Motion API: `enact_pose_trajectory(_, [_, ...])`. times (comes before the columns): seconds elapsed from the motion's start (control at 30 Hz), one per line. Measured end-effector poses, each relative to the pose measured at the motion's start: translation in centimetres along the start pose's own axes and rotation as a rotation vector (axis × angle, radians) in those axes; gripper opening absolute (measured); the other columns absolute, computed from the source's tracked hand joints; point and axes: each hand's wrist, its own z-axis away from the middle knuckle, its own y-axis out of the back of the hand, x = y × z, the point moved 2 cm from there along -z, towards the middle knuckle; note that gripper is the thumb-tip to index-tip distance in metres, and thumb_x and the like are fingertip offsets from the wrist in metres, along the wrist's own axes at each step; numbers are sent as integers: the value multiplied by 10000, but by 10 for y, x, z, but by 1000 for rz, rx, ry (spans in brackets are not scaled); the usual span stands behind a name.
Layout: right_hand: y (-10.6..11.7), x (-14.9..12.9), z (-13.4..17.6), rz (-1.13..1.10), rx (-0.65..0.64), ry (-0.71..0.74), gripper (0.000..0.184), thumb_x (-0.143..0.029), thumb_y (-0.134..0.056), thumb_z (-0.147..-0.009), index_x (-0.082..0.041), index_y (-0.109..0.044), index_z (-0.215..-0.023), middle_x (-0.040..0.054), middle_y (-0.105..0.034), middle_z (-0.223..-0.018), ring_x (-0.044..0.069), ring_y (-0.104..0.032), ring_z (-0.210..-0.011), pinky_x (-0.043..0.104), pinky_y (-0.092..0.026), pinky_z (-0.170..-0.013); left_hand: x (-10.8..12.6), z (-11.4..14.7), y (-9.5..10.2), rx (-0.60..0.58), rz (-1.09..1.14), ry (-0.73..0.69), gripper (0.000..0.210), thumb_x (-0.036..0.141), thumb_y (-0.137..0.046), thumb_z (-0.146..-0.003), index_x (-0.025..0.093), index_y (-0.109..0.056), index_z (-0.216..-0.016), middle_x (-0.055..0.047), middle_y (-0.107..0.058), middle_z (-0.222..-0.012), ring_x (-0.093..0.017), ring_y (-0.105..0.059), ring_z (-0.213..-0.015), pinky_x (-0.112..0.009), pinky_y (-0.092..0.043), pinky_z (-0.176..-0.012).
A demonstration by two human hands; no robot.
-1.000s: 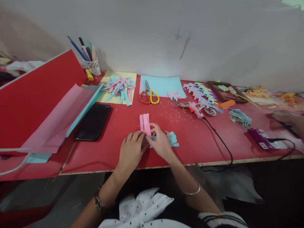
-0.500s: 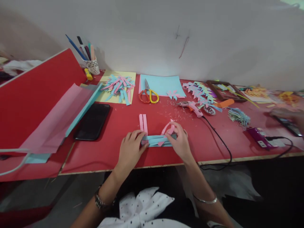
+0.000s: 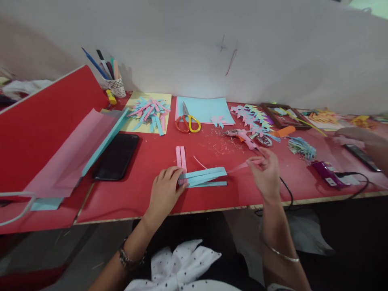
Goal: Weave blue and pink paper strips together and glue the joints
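Note:
My left hand [image 3: 165, 186] pinches the left end of several blue paper strips [image 3: 206, 174], where they cross two upright pink paper strips [image 3: 180, 157]. The blue strips fan slightly apart toward the right on the red tabletop. My right hand [image 3: 264, 171] is raised to their right, its fingers closed on a pink paper strip [image 3: 242, 165] that trails leftward and is blurred by motion. A thin curved pink piece [image 3: 199, 162] stands just above the blue strips.
Scissors [image 3: 188, 123] lie on blue sheets [image 3: 206, 107]. A pink glue gun [image 3: 242, 137] rests behind my right hand, its cord running down. A black phone [image 3: 117, 157] and folded pink paper [image 3: 69, 153] lie left. At far right another person's hand [image 3: 363, 139] is near a phone [image 3: 362, 157].
My right hand has moved right, away from the blue strips, drawing a pink strip with it. The blue strips' right ends have spread. My left hand stays at their left end.

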Motion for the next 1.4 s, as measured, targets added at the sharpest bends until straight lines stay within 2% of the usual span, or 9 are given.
enact_pose_trajectory(0.17, [13, -45, -41, -39, 87, 277, 401, -226, -615, -682, -260, -432, -1037, -20, -546, -735, 121, -550, -641, 273, -453, -573, 1, 0, 0, 14, -1, 1, 243, 289, -496, -818, 224, -551, -1045, -41, -603, -1076, -211, -535, -924, -326, -443, -730])
enact_pose_trajectory(0.33, [-29, -89, -56, -40, 65, 506, 453, -186, -545, -755, -277, -352, -1155, 6, -555, -822, 131, -543, -675, 291, -468, -590, -1, 0, -3, 38, 3, -9, 239, 276, -511, -810, 220, -555, -1039, -39, -609, -1067, -210, -541, -921, -321, -444, -727])
enact_pose_trajectory(0.4, [-59, -92, -56, 11, -26, 549, 473, -190, -491, -794, -267, -305, -1222, 27, -571, -894, 136, -553, -714, 299, -477, -621, -2, 0, -4, 47, 7, -18, 244, 279, -529, -800, 220, -557, -1035, -38, -613, -1060, -210, -544, -918, -318, -445, -717])
enact_pose_trajectory(0.5, [-101, -83, -52, 170, -286, 549, 512, -168, -447, -809, -249, -271, -1284, 52, -574, -991, 148, -564, -744, 310, -487, -662, -3, 0, -5, 54, -2, -21, 248, 281, -547, -790, 220, -562, -1030, -38, -617, -1056, -212, -547, -914, -317, -448, -703])
enact_pose_trajectory(0.63, [-130, -67, -34, 420, -595, 466, 592, -132, -459, -775, -173, -253, -1329, 143, -455, -1241, 222, -565, -905, 352, -493, -708, -2, 1, -4, 58, -24, -33, 258, 284, -530, -801, 205, -562, -1044, -49, -620, -1064, -215, -549, -922, -320, -451, -714])
enact_pose_trajectory(0.83, [-118, -58, 5, 460, -879, 379, 423, -191, -488, -785, -120, -445, -1200, 127, -561, -1135, 216, -524, -1038, 368, -415, -881, -4, 4, -5, 46, -41, -52, 290, 245, -473, -831, 203, -532, -1111, -51, -611, -1101, -212, -543, -960, -320, -444, -745])
enact_pose_trajectory(1.0, [-86, -50, 20, 546, -964, 373, 374, -246, -582, -741, -186, -527, -1106, 98, -575, -1123, 250, -497, -1066, 497, -264, -953, -4, 2, -6, 45, -3, -33, 258, 236, -501, -813, 202, -536, -1066, -51, -614, -1091, -218, -546, -955, -327, -438, -742])
enact_pose_trajectory(1.13, [-75, -46, 22, 556, -960, 307, 293, -167, -556, -746, -221, -568, -1033, 75, -626, -1053, 236, -532, -1020, 530, -167, -968, -4, 1, -4, 51, 29, -11, 197, 252, -518, -804, 202, -540, -993, -53, -630, -1043, -214, -557, -922, -320, -437, -718])
enact_pose_trajectory(1.4, [-83, -74, 11, 244, -972, 298, 179, -205, -538, -767, -205, -601, -935, 39, -660, -995, 192, -577, -919, 424, -246, -920, -9, 1, -9, 121, 55, -42, 230, 271, -531, -789, 188, -508, -1003, -78, -600, -1019, -225, -552, -914, -333, -450, -709])
